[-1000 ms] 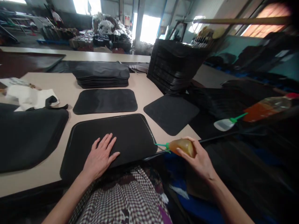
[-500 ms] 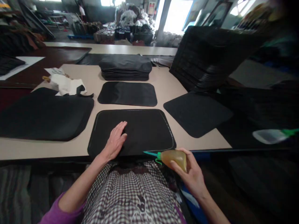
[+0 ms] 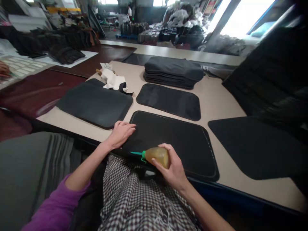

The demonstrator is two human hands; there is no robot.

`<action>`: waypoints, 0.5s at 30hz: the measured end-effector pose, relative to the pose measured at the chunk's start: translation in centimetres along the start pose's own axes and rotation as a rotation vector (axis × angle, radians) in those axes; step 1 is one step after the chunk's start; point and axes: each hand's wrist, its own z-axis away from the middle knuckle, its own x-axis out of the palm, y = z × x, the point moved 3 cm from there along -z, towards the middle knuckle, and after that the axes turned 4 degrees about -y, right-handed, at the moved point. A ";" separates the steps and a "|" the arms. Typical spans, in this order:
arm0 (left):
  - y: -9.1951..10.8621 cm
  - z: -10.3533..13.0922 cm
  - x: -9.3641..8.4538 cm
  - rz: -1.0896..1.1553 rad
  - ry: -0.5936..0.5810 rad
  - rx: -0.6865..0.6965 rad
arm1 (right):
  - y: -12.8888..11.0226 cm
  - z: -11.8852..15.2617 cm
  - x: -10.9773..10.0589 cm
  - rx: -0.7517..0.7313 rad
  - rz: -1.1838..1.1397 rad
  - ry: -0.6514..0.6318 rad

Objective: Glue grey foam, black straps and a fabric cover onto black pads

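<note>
My right hand (image 3: 173,166) is wrapped round a squeeze bottle of amber liquid (image 3: 154,155) with a green cap and a thin nozzle. The nozzle points left, over the near edge of a black rounded panel (image 3: 168,138). A pale line runs along parts of the panel's border, plainest at the right. My left hand (image 3: 121,133) lies at the panel's left edge, fingers stretched out and holding nothing. Behind that panel is a smaller black rounded piece (image 3: 168,101).
A stack of black pieces (image 3: 173,72) stands at the back. Black sheets (image 3: 96,102) lie at the left, with white scraps (image 3: 113,79) behind them. Another black panel (image 3: 255,146) lies at the right, near a tall dark pile (image 3: 269,73). At far left another person's hand (image 3: 3,69) shows.
The bottle in my right hand has moved left along the panel's near edge. My left hand has shifted from the panel's surface to its left edge. The view has turned left.
</note>
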 end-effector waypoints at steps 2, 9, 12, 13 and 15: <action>-0.2 0.0 0.0 -0.019 -0.019 0.004 | -0.2 -1.3 0.9 -0.020 -0.013 -0.023; -0.5 -0.2 -0.2 -0.039 -0.036 0.018 | -0.8 -4.1 1.8 -0.066 0.001 -0.061; -0.8 -0.2 -0.1 -0.045 -0.032 0.024 | -0.6 -4.0 -0.1 -0.003 0.013 -0.104; -0.8 -0.2 -0.1 -0.047 -0.029 0.028 | -0.3 -3.8 -1.2 0.045 0.006 -0.121; -0.8 -0.2 0.1 -0.054 -0.015 0.033 | 1.0 -3.0 -3.9 0.184 -0.040 -0.147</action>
